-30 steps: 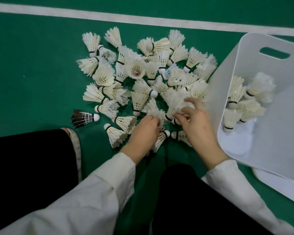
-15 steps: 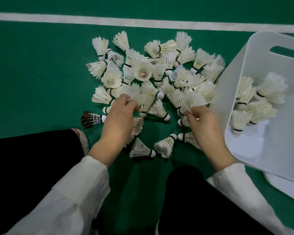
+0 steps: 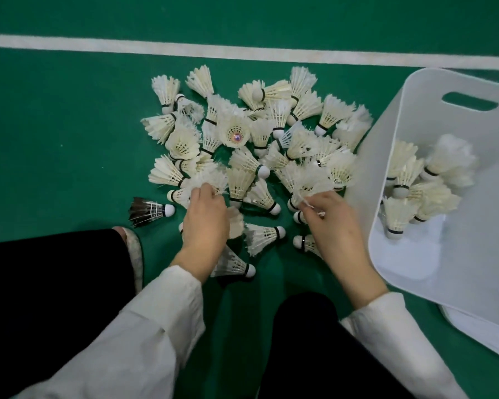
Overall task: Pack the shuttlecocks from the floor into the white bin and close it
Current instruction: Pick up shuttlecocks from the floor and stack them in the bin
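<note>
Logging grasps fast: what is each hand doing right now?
Left hand: shut on white feathered shuttlecocks.
Right hand: shut on white feathered shuttlecocks.

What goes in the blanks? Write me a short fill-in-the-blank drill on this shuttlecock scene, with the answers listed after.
1. The one dark-feathered shuttlecock lies by the ____ hand.
2. The white bin sits on the person's ____ side.
3. The floor line beyond the pile is ____.
4. The right hand grips white ____.

Answers: left; right; white; shuttlecocks
</note>
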Action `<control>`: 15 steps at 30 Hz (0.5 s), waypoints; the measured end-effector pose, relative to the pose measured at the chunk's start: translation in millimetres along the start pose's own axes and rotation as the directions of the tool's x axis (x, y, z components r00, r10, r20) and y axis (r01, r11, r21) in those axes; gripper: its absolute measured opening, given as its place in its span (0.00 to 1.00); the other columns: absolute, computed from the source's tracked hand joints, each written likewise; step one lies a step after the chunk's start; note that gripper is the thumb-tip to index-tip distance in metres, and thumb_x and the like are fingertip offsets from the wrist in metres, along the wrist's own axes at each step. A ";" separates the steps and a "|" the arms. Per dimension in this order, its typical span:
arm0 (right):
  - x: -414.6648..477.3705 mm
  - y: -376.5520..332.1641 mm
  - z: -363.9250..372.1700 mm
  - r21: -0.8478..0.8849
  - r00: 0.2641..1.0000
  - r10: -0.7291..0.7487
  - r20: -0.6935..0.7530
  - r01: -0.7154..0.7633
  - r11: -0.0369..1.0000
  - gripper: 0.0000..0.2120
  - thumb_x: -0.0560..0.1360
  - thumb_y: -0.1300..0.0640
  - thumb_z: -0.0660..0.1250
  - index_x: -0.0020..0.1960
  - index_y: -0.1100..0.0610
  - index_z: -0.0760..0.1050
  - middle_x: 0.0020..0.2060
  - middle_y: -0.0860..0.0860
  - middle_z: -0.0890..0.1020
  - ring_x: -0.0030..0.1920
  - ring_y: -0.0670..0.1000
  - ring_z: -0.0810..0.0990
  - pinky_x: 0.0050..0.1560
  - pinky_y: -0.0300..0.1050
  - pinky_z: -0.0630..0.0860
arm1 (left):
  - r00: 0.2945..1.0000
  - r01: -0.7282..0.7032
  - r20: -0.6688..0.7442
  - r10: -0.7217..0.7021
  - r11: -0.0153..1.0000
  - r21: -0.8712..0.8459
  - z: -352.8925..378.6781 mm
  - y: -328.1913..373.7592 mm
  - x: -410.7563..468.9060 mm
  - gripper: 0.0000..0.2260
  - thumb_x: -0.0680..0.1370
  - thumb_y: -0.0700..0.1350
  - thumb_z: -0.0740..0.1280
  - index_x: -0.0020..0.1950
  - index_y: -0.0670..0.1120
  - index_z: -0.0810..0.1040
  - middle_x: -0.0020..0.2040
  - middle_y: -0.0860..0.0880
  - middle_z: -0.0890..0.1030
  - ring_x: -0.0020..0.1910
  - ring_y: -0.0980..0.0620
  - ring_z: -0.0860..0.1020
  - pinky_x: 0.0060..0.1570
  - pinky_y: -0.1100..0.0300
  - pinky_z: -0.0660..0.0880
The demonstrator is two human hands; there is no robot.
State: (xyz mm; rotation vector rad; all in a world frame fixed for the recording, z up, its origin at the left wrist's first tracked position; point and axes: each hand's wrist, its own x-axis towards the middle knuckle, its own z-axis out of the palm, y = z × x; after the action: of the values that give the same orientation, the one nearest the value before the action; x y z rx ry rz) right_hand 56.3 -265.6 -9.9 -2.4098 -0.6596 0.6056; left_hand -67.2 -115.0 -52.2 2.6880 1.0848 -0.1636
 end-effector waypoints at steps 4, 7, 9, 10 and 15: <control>-1.6 -5.4 -4.1 0.017 0.999 -0.042 -0.020 0.042 0.999 0.13 0.78 0.57 0.62 0.58 0.60 0.79 0.54 0.54 0.76 0.53 0.52 0.76 0.46 0.32 0.61 | 0.991 -0.065 -0.130 0.038 0.975 -0.213 -22.2 10.1 -5.2 0.10 0.78 0.44 0.63 0.48 0.37 0.77 0.53 0.41 0.72 0.55 0.44 0.68 0.55 0.55 0.65; -8.8 -17.0 -15.2 0.031 0.988 -0.135 -0.074 0.138 0.990 0.11 0.77 0.59 0.63 0.55 0.62 0.79 0.50 0.54 0.76 0.49 0.53 0.76 0.47 0.36 0.66 | 0.980 -0.144 -0.177 0.091 0.937 -0.319 -49.3 26.0 -7.0 0.08 0.77 0.44 0.64 0.46 0.38 0.76 0.51 0.43 0.72 0.54 0.46 0.68 0.51 0.62 0.61; -14.5 -24.1 -31.7 0.044 0.967 -0.199 -0.158 0.208 0.977 0.09 0.76 0.61 0.64 0.53 0.62 0.80 0.48 0.55 0.76 0.47 0.53 0.77 0.47 0.40 0.70 | 0.966 -0.199 -0.228 0.120 0.911 -0.361 -71.1 42.0 -6.5 0.08 0.77 0.44 0.63 0.47 0.40 0.76 0.52 0.44 0.71 0.55 0.48 0.67 0.51 0.66 0.58; -16.5 -26.9 -41.4 0.040 0.955 -0.219 -0.202 0.231 0.972 0.09 0.76 0.60 0.64 0.52 0.62 0.80 0.47 0.55 0.77 0.46 0.53 0.77 0.47 0.41 0.72 | 0.959 -0.221 -0.254 0.128 0.898 -0.380 -81.3 50.9 -6.1 0.08 0.77 0.45 0.63 0.48 0.40 0.76 0.53 0.45 0.71 0.56 0.49 0.66 0.51 0.68 0.56; -29.6 -6.1 -111.7 0.081 0.911 -0.087 -0.402 0.130 0.988 0.08 0.76 0.61 0.64 0.51 0.59 0.81 0.45 0.49 0.74 0.45 0.48 0.75 0.46 0.25 0.69 | 0.898 -0.404 -0.354 0.263 0.812 -0.421 -117.9 121.0 0.6 0.07 0.77 0.44 0.64 0.47 0.41 0.77 0.50 0.50 0.68 0.52 0.55 0.63 0.50 0.71 0.55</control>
State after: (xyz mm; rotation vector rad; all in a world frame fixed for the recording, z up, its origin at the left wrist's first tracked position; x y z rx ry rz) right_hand 92.3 -322.3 84.4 -2.2812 -0.5635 0.0900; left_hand 19.1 -168.2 82.9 2.4144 0.5772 0.5060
